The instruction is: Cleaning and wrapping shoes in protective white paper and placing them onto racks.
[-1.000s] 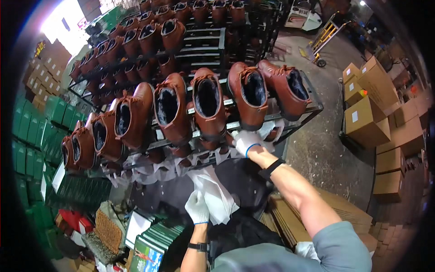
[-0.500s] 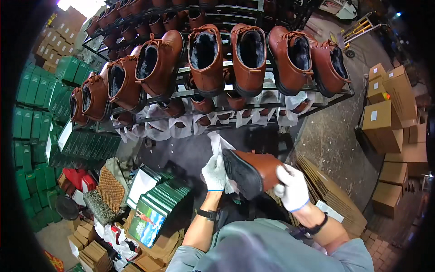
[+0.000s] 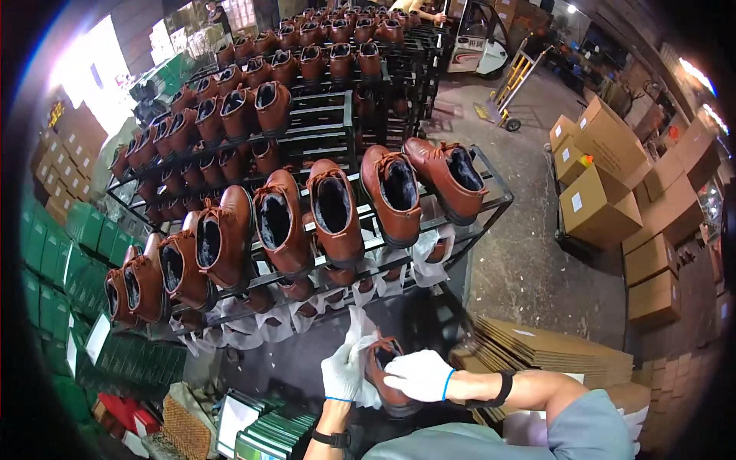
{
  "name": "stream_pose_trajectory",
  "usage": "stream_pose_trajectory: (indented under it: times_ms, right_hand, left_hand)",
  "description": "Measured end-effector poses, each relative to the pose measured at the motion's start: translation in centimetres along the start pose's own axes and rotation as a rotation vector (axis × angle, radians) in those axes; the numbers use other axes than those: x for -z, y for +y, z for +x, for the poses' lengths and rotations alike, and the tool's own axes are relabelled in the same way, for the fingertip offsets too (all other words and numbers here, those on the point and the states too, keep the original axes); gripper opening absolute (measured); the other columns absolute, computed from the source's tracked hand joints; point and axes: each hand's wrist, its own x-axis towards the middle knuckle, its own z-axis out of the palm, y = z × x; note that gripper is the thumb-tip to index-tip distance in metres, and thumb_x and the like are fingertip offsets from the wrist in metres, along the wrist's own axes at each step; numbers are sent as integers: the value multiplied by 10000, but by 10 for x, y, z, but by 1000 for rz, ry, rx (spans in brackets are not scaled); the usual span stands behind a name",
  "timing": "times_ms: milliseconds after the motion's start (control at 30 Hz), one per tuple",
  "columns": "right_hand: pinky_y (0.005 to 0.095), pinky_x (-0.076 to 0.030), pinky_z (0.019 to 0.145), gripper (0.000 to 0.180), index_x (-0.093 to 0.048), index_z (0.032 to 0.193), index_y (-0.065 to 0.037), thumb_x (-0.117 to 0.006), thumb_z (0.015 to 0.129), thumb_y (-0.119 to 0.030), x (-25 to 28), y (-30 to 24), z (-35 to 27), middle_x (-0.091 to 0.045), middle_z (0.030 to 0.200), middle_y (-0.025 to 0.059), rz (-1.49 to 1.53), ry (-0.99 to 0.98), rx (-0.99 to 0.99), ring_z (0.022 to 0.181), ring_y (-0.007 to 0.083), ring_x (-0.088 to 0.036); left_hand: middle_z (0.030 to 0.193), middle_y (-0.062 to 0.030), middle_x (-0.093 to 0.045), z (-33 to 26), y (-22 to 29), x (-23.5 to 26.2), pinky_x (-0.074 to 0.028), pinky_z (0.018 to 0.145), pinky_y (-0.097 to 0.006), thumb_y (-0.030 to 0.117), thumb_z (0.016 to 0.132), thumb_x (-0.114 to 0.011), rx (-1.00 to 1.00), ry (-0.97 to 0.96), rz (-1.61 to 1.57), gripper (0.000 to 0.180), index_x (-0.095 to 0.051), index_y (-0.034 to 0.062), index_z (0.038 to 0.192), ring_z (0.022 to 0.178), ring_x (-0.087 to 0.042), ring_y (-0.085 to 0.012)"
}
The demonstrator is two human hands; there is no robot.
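Note:
In front of my body, a brown leather lace-up shoe (image 3: 373,369) is held upright, its dark lined opening and laces facing up. My right hand (image 3: 422,376), in a white knit glove, is closed over the shoe's right side, covering part of it. My left hand (image 3: 342,376), also gloved, pinches a sheet of white tissue paper (image 3: 359,328). That paper stands up above the fingers and runs down along the shoe's left side. Just beyond both hands is a black metal rack (image 3: 502,201), with a row of similar brown shoes (image 3: 335,238) on top.
Paper-wrapped shoes fill the rack's lower level. Green shoeboxes (image 3: 84,230) are stacked at left, with more boxes (image 3: 280,429) near my left forearm. Flattened cardboard (image 3: 544,345) lies at right. Farther right are cartons (image 3: 598,211), a yellow hand truck (image 3: 510,80) and a white vehicle (image 3: 471,50).
The shoe has turned from showing its black sole to opening upward. My right hand has shifted from its end onto its side. The view has tilted up, showing more racks.

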Motion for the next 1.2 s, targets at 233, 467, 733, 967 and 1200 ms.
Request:
stream_pose_trajectory:
  times_ms: [233,467,733,967,1200]
  right_hand:
    - [468,-598,744,294,-760,809,-159,-603,995,-323,2,-2,9,-768,879,109,-22,-8,-98,826,344,-759]
    - [478,-589,795,302,-758,982,-48,-628,1007,-319,-5,17,25,-753,916,195,451,195,-369,863,408,-741]
    - [449,-576,729,99,-751,966,-66,-727,952,-161,-44,26,13,-745,906,154,53,505,-80,837,360,-726]
    - [514,-551,841,68,-696,930,-93,-640,897,-114,-35,187,114,-679,904,146,-503,698,-141,928,395,-679]
    - [476,-516,1129,507,-628,1425,-23,-744,957,-179,-57,129,131,-690,1368,215,28,673,-342,1280,414,-661]
  left_hand:
    - [974,-278,-741,-8,17,14,-603,757,-395,143,1038,-701,-32,-74,74,232,-784,27,1221,945,-784,-411]
    - [837,-242,-741,-16,-4,17,-576,670,-373,159,1050,-706,10,61,-95,220,-780,14,1198,732,-791,-275]
    - [816,-18,-724,-37,-11,21,-485,670,-224,101,1011,-760,347,-61,-622,237,-794,-58,1184,774,-592,-27]
    - [559,32,-410,-3,-18,-5,-267,350,-287,215,1112,-661,574,138,-1037,256,-722,-2,1233,372,-367,-93]
    - [561,16,-435,-22,-84,-14,-305,346,-308,211,1094,-668,691,402,-1166,232,-742,8,1180,386,-412,-119]
